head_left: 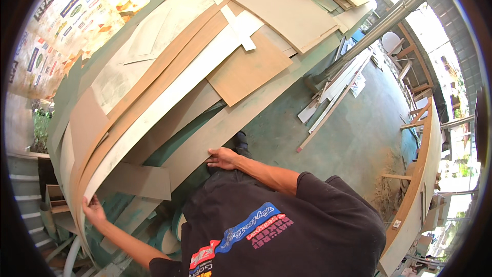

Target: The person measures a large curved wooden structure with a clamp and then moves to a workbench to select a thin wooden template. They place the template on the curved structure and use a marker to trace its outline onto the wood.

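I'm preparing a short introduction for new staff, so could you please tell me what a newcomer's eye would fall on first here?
Probably the long white strip sweeping diagonally through the picture's left half, with the left hand at its lower-left end. Next may come the short white piece crossing its far end, and the brown panel to the strip's right.

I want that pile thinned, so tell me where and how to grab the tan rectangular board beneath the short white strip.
Best taken, it seems, by the middle of the near edge of the tan board, from the person's side with the right hand, pinched above and below. That thin edge lies uncovered, while the short white strip overlaps its far side.
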Demonstrator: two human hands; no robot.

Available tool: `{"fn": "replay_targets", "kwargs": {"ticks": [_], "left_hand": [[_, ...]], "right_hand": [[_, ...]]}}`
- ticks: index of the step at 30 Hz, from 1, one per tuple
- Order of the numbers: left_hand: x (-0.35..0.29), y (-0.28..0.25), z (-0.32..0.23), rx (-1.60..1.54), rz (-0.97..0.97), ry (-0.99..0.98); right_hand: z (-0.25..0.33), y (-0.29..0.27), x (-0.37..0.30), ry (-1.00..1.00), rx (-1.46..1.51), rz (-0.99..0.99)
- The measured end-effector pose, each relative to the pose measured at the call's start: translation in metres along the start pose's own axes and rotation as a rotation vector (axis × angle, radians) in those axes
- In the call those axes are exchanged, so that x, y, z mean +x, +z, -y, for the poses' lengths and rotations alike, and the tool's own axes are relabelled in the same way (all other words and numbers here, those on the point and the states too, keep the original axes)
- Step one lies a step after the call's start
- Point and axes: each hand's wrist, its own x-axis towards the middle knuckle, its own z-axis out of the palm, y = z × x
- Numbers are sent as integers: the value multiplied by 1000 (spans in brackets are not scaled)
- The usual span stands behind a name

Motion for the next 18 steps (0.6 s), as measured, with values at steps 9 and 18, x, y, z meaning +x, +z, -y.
{"fn": "replay_targets", "kwargs": {"ticks": [9, 18], "left_hand": [[-18, -55, 134, -268, -512, -489], [-59, -52, 194, 225, -402, -548]], "right_hand": [[8, -1, -14, 1, 59, -160], [10, -2, -49, -40, -20, -144]]}}
